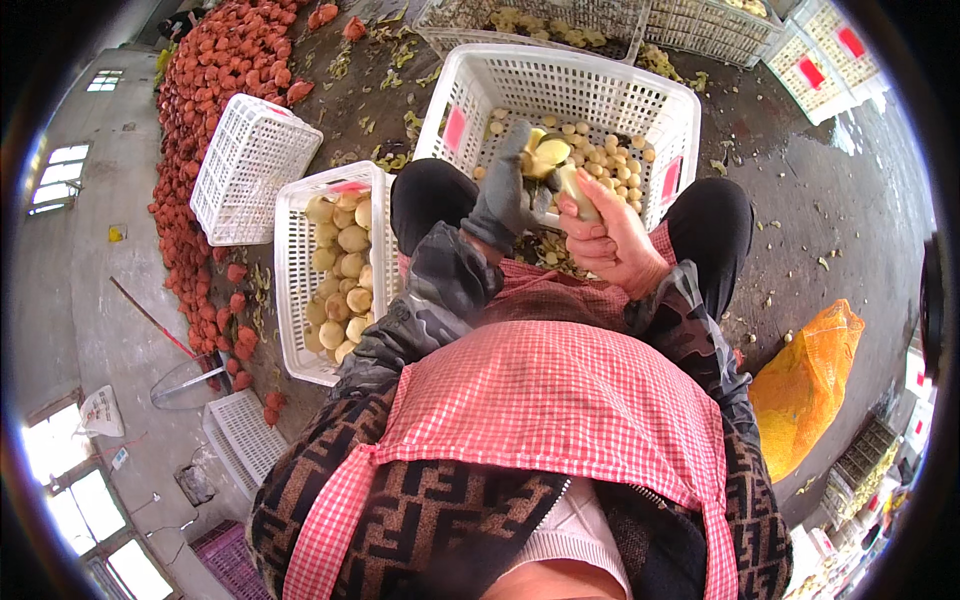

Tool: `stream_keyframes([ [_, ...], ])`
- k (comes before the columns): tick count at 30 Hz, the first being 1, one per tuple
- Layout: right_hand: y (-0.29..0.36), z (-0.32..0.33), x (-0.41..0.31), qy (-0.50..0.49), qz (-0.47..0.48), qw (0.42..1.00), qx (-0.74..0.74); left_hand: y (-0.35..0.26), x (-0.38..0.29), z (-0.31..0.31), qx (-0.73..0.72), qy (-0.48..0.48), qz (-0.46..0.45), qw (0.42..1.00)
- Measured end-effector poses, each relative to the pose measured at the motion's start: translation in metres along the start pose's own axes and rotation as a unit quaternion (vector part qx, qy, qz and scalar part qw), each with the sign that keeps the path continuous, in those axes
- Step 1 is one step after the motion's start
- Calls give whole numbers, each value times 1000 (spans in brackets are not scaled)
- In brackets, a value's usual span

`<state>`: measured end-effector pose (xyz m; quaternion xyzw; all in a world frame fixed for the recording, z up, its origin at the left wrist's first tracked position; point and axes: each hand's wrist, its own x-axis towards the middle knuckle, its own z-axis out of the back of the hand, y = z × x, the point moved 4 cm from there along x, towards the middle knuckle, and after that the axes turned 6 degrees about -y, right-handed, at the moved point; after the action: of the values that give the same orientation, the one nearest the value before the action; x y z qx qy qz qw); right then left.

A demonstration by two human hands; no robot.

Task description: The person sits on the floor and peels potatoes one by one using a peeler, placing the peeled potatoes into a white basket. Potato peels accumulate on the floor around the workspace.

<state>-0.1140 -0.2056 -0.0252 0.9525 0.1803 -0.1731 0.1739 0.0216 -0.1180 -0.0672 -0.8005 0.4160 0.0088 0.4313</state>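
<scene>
My left hand (506,187), in a grey glove, is closed around a pale yellow fruit or vegetable (550,152) with a cut, flat-looking face. My right hand (611,232) is bare and grips a pale, handle-like object (576,191); its working end is blurred, so I cannot tell which tool it is. Both hands are close together over the near side of a white plastic crate (577,56) between my knees. Small pale round pieces (611,161) lie on its floor, mostly to the right. Peel scraps (551,251) lie just below its near edge.
At my left, a white crate (289,300) holds several round, pale-brown produce items (349,262). Beyond it are another white crate (255,169) and a long heap of red bundles (217,97). An orange woven sack (806,390) is at my right. Crates with peelings (551,30) stand ahead.
</scene>
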Motion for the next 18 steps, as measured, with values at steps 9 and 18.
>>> stream_keyframes([
  [9,46,-2,-21,-285,316,555,-715,-22,-9,2,199,-40,-89,975],
  [18,31,-16,-27,-239,316,561,-727,-24,-26,-28,97,-70,-13,993],
])
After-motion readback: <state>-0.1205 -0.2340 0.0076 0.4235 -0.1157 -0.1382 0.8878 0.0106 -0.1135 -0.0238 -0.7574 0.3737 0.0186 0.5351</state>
